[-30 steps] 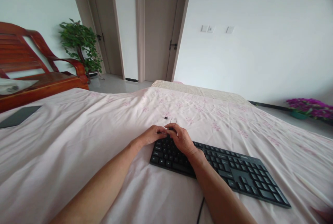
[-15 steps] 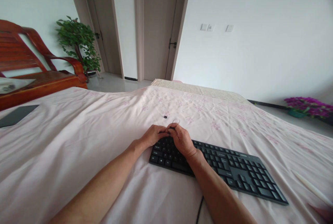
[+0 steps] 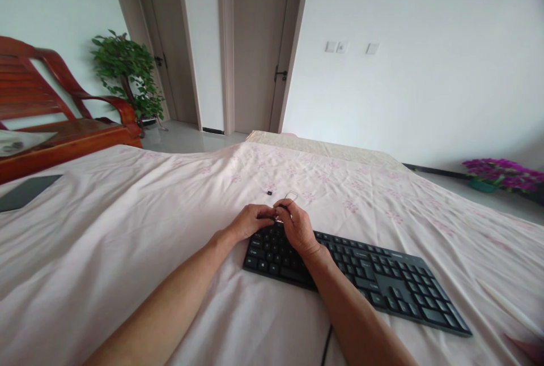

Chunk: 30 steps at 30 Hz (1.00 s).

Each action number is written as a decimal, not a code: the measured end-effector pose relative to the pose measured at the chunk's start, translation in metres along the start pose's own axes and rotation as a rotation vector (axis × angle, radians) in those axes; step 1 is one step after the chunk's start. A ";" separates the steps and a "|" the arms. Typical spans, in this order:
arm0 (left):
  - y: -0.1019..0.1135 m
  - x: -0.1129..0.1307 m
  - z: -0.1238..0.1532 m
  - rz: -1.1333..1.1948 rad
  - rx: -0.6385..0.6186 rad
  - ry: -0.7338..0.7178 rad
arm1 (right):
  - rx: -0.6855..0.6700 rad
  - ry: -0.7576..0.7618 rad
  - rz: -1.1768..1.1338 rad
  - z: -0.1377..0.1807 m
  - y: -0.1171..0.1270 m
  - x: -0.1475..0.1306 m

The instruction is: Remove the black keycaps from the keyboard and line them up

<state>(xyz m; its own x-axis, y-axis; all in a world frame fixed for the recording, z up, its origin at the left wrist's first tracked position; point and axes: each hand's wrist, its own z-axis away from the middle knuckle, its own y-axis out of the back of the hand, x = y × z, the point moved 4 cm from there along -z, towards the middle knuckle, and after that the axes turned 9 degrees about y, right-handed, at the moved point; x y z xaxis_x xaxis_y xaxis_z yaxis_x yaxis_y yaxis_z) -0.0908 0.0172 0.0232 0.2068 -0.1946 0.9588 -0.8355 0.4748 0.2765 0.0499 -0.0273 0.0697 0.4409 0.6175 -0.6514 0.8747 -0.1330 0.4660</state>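
Note:
A black keyboard (image 3: 382, 281) lies on the pink flowered sheet, its left end under my hands. My left hand (image 3: 250, 222) is at the far left corner, thumb and fingers closed with a dark bit between them that I cannot make out. My right hand (image 3: 298, 229) is pinched around a thin wire keycap puller; its wire loop (image 3: 292, 194) sticks out beyond the fingers. The fingertips of both hands almost meet above the keyboard's back edge. A small black keycap (image 3: 269, 192) rests on the sheet just beyond them. My right hand and forearm cover some of the keys.
A black cable (image 3: 327, 345) runs toward me from under my right forearm. At the far left lies a dark flat panel (image 3: 29, 191). A whitish stick-like thing (image 3: 508, 305) is at the right. Beyond the sheet stand a wooden bench (image 3: 91, 133) and a green plant (image 3: 127, 74).
My fingertips have parted slightly, opening a small gap between the hands. The wire loop has tilted a little to the right. Keyboard and loose keycap stay where they were.

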 end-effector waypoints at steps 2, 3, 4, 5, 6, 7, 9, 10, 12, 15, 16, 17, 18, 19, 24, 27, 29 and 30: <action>0.000 0.000 -0.001 0.079 0.017 0.003 | 0.012 0.034 0.000 0.000 0.001 -0.002; -0.001 0.000 -0.001 0.120 0.022 0.011 | 0.022 0.060 0.007 0.000 0.002 -0.004; -0.001 -0.001 -0.001 0.155 0.026 0.025 | 0.037 0.085 0.020 -0.001 0.003 -0.005; -0.001 -0.002 -0.001 0.183 0.022 0.042 | 0.059 0.104 0.046 -0.001 0.005 -0.007; -0.002 -0.003 -0.002 0.203 0.017 0.058 | 0.086 0.112 0.087 -0.001 0.007 -0.008; -0.002 -0.004 -0.002 0.218 0.013 0.071 | 0.113 0.109 0.139 -0.001 0.010 -0.009; -0.001 -0.006 -0.002 0.240 0.021 0.086 | 0.145 0.091 0.253 -0.001 0.014 -0.010; 0.000 -0.007 -0.003 0.248 0.034 0.090 | 0.145 0.087 0.299 -0.001 0.015 -0.011; 0.001 -0.007 -0.003 0.264 0.065 0.099 | 0.123 0.095 0.345 -0.001 0.015 -0.012; 0.003 -0.006 -0.003 0.277 0.105 0.099 | 0.058 0.124 0.372 -0.003 0.011 -0.014; 0.003 -0.005 -0.003 0.278 0.119 0.090 | 0.032 0.128 0.394 -0.003 0.009 -0.014; 0.003 -0.004 -0.002 0.279 0.132 0.076 | 0.006 0.124 0.423 -0.004 0.007 -0.014; 0.003 -0.003 -0.002 0.282 0.142 0.059 | -0.021 0.113 0.452 -0.004 0.006 -0.013; 0.003 -0.001 -0.002 0.290 0.147 0.041 | -0.043 0.098 0.477 -0.004 0.005 -0.012; 0.002 0.003 0.000 0.311 0.152 -0.005 | -0.145 0.048 0.539 -0.003 0.000 -0.003; 0.002 0.004 0.001 0.303 0.122 -0.021 | -0.149 0.007 0.538 -0.003 -0.001 0.004; 0.002 0.005 0.001 0.306 0.098 -0.031 | -0.147 -0.030 0.518 -0.003 -0.001 0.007; 0.002 0.005 0.002 0.306 0.088 -0.033 | -0.142 -0.046 0.505 -0.003 -0.001 0.008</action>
<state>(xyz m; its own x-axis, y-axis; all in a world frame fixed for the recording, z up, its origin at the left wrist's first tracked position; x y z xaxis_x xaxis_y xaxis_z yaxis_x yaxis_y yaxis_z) -0.0922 0.0158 0.0280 -0.0764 -0.0828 0.9936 -0.8976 0.4397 -0.0323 0.0524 -0.0195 0.0658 0.8116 0.4685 -0.3490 0.5166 -0.2965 0.8033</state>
